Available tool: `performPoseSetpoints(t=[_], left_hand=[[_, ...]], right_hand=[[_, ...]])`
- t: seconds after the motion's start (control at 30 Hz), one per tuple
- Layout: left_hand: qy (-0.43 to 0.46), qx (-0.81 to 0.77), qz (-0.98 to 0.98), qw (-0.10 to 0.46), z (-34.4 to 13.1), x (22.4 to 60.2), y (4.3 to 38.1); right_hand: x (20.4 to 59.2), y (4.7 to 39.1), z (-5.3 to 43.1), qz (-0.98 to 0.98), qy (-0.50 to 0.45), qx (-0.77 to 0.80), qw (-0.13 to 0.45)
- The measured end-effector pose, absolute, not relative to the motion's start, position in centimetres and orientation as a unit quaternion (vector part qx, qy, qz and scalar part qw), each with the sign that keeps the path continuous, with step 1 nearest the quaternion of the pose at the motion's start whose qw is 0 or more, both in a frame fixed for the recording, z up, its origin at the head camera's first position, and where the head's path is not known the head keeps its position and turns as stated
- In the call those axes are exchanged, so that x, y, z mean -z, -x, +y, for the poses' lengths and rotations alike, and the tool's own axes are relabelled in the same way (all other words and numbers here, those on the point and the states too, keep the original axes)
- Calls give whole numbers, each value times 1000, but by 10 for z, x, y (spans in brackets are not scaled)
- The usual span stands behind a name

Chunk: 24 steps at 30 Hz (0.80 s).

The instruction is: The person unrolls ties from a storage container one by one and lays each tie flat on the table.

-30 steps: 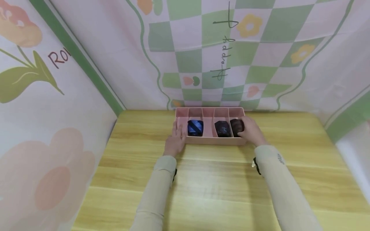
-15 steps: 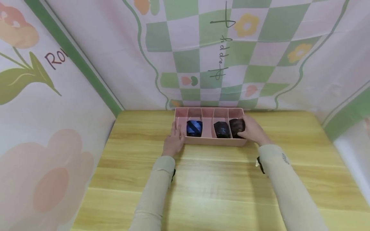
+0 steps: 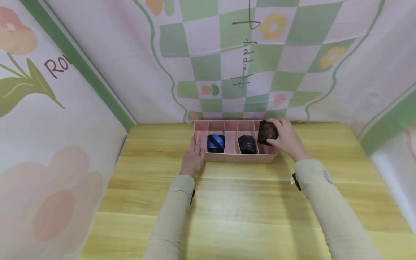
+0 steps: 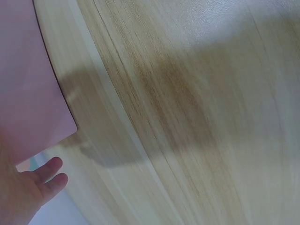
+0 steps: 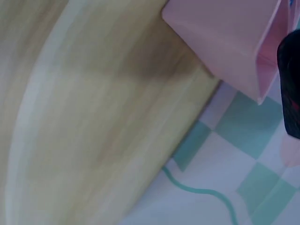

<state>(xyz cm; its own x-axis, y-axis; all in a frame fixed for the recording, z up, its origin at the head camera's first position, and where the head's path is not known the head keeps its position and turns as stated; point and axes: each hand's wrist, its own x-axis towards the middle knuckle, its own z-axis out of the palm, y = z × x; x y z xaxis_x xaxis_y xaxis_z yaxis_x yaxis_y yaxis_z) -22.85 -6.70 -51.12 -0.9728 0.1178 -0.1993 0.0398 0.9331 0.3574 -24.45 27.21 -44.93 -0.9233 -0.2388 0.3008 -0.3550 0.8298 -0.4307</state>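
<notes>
A pink divided box (image 3: pixel 240 157) stands at the back of the table. My right hand (image 3: pixel 287 139) holds a dark brown rolled necktie (image 3: pixel 268 132) over its rightmost compartment, thumb and fingers round the roll. In the right wrist view the dark roll (image 5: pixel 291 84) shows at the right edge, beside the box's open top. My left hand (image 3: pixel 193 159) rests against the box's left end with fingers extended; two fingertips (image 4: pixel 57 183) show near its corner in the left wrist view. Inside the box sit a blue striped rolled necktie (image 3: pixel 216 143) and a black roll with small light marks (image 3: pixel 247 144).
The wooden table (image 3: pixel 234 206) stretches in front of the box. Close behind the box hangs a green-and-white checked cloth (image 3: pixel 234 72) with lettering. A flowered panel (image 3: pixel 48 162) stands along the left side.
My right hand has raised the dark brown rolled necktie out of the rightmost compartment, up and slightly toward the back. My left hand has stayed at the box's left end.
</notes>
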Motion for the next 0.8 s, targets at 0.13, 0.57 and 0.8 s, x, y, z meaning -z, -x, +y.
performPoseSetpoints(t=[0.13,0.57,0.8], left_hand=[[-42,-178,976,115,-68,510,229],[-67,-176,981,39,-67,501,226],[-163,-162,955,-188,-43,485,216]], right_hand=[[441,239,266,-945,-158,-243,150],[442,217,240,-937,-175,-232,195],[448,207,225,-937,-177,-214,213]])
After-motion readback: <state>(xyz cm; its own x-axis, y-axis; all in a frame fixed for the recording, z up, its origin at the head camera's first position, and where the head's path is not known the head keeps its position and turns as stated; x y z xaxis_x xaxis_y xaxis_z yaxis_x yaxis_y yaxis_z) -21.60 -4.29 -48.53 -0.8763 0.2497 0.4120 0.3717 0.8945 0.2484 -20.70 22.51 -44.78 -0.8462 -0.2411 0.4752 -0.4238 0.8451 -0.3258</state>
